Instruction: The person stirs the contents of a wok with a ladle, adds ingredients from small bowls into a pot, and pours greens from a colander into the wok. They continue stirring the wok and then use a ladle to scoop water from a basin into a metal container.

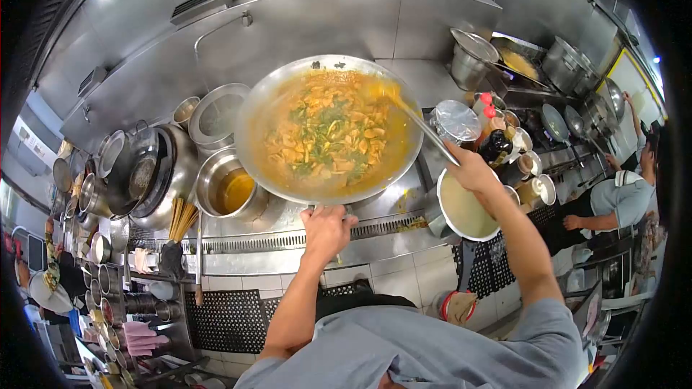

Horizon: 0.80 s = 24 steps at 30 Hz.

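A large metal wok (249,166) holds sliced pieces and green leaves in orange sauce (324,130). My left hand (328,234) is closed around the wok's handle at its near edge. In my right hand (472,169) is the long metal handle of a ladle (425,126), which slants down into the wok. The ladle's head rests at the far right of the food, coated in sauce. Beneath my right forearm sits a pot of pale liquid (461,209). Left of the wok stands a metal pot with amber liquid (234,191).
A round strainer (220,115) and a bundle of thin sticks (184,220) are at the left. Sauce bottles (497,144) and a foil-covered container (455,121) crowd the right. One person (613,202) stands at far right, another (50,288) at far left.
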Motion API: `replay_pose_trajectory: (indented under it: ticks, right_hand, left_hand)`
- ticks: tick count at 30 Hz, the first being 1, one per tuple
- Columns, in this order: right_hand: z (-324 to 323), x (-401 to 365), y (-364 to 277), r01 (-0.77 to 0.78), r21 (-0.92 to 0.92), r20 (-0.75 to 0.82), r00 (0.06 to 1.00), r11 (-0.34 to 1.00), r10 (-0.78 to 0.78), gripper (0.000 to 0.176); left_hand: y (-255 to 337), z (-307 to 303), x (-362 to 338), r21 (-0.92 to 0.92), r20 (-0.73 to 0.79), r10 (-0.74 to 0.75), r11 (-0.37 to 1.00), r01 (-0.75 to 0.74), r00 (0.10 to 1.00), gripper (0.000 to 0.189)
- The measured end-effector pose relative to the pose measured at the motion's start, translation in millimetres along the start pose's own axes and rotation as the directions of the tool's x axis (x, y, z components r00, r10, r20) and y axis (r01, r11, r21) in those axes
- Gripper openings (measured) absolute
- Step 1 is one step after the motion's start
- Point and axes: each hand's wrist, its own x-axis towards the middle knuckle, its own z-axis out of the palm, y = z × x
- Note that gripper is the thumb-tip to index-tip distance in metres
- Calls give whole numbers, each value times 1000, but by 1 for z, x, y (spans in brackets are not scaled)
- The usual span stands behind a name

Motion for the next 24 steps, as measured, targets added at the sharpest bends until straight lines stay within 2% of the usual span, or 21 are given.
replay_pose_trajectory:
  ticks: [1, 3, 5, 7, 8, 11, 12, 15, 18, 21, 22, 24]
  right_hand:
    - [15, 10, -18, -80, 140, -31, 996, 987, 85, 70]
    - [48, 52, -47, -160, 154, -25, 986, 975, 165, 70]
    - [118, 97, -41, -126, 50, -49, 990, 991, 129, 67]
    - [116, 91, -84, -235, 383, 136, 971, 893, 197, 65]
    - [111, 86, -106, -306, 526, 240, 948, 793, 206, 65]
    - [80, 83, -134, -390, 513, 274, 919, 765, 285, 63]
    - [90, 87, -140, -326, 507, 175, 945, 798, 275, 60]
    - [141, 133, -114, -260, 526, 131, 965, 810, 226, 60]
    - [91, 117, -162, -347, 561, 327, 927, 752, 184, 62]
    - [129, 144, -141, -123, 468, 81, 992, 875, 97, 64]
    - [139, 150, -150, -159, 400, 95, 987, 903, 132, 61]
    - [134, 144, -145, -136, 457, 218, 975, 879, 38, 63]
  left_hand:
    - [1, 0, 0, -7, 33, -10, 1000, 10, 999, 25]
    - [-6, 6, -2, 33, 18, 27, 999, -27, 999, 25]
    - [-12, 10, -6, 15, -58, 54, 998, -54, 997, 24]
    - [-18, 11, -7, 9, -97, 79, 997, -78, 992, 23]
    - [-21, 12, -8, -1, -103, 87, 996, -87, 991, 24]
    - [-26, 11, -9, -37, -91, 72, 996, -76, 993, 24]
    - [-26, 11, -8, -44, -86, 69, 996, -73, 994, 23]
    - [-26, 10, -8, -62, -85, 79, 994, -85, 993, 22]
    - [-31, 12, -13, -72, -96, 66, 995, -73, 993, 22]
    - [-30, 12, -9, -75, -118, 73, 994, -83, 990, 23]
    - [-29, 12, -8, -72, -123, 72, 994, -82, 990, 23]
    - [-29, 13, -7, -75, -121, 67, 994, -76, 990, 22]
